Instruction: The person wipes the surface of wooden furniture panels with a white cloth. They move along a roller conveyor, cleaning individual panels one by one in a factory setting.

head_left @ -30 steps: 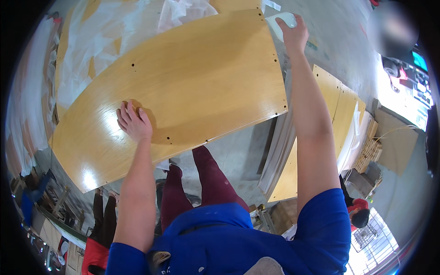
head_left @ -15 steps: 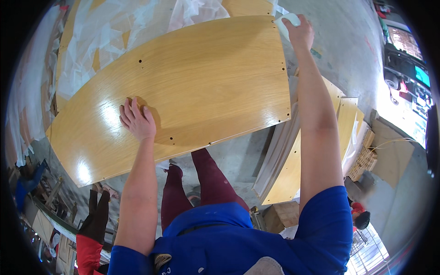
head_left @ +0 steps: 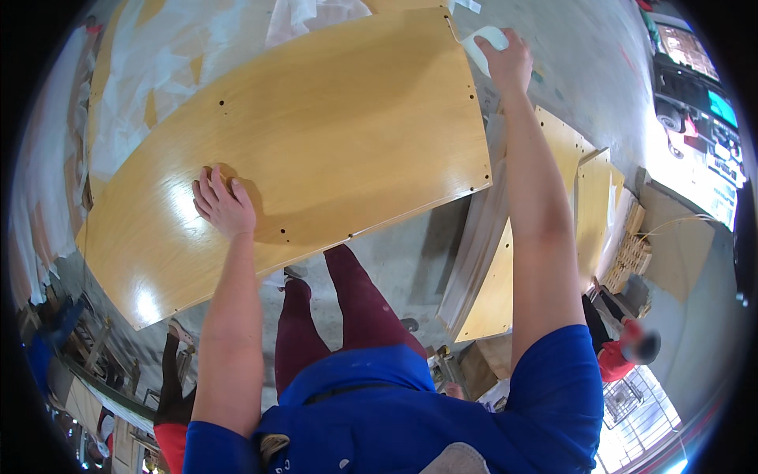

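A large curved wooden panel [head_left: 339, 110] with small dark holes along its edges spans the view in front of me, glossy at its left. My left hand [head_left: 225, 205] lies on its face, left of the middle, fingers somewhat apart. At the far right corner my right hand [head_left: 509, 63] grips a whitish squeeze bottle [head_left: 483, 46], its thin tip pointing at the panel's right edge beside a hole. Whether the tip touches the edge is too small to tell.
More wooden panels [head_left: 596, 197] are stacked on the right, some with white wrapping. Translucent plastic sheeting [head_left: 213, 59] covers boards at the far left. People in red tops stand at lower left and lower right [head_left: 620, 359]. Grey concrete floor [head_left: 576, 47] shows at far right.
The panel appears shifted slightly left and up in view, along with my left hand. My right hand and the bottle have moved a little nearer along the panel's right edge.
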Demonstrator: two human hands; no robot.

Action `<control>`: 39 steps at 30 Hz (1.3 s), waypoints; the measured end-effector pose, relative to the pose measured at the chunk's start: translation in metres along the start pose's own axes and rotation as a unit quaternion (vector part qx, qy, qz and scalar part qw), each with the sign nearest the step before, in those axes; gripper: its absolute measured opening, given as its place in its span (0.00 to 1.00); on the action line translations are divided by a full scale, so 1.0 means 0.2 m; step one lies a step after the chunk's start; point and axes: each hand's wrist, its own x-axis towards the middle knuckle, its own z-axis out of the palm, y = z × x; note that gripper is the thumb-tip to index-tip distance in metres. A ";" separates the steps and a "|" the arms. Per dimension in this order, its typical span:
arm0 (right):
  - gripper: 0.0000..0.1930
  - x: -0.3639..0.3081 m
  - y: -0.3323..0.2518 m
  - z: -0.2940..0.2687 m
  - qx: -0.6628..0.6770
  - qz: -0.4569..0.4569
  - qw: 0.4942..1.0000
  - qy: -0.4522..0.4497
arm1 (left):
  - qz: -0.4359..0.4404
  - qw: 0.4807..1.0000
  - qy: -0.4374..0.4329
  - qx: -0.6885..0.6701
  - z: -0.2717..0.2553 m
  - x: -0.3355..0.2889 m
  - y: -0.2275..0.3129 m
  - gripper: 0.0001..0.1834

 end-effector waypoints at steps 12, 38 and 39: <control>0.25 -0.35 0.21 -0.16 0.013 0.047 0.998 -0.050 | 0.007 1.000 0.007 0.003 0.00 -0.01 0.00 0.24; 0.22 -0.80 0.52 -0.30 0.025 0.084 0.996 -0.028 | 0.003 1.000 -0.008 -0.011 0.01 -0.02 0.00 0.25; 0.22 -0.83 0.54 -0.31 0.027 0.090 0.995 -0.030 | 0.001 1.000 -0.007 -0.009 0.01 -0.02 0.00 0.25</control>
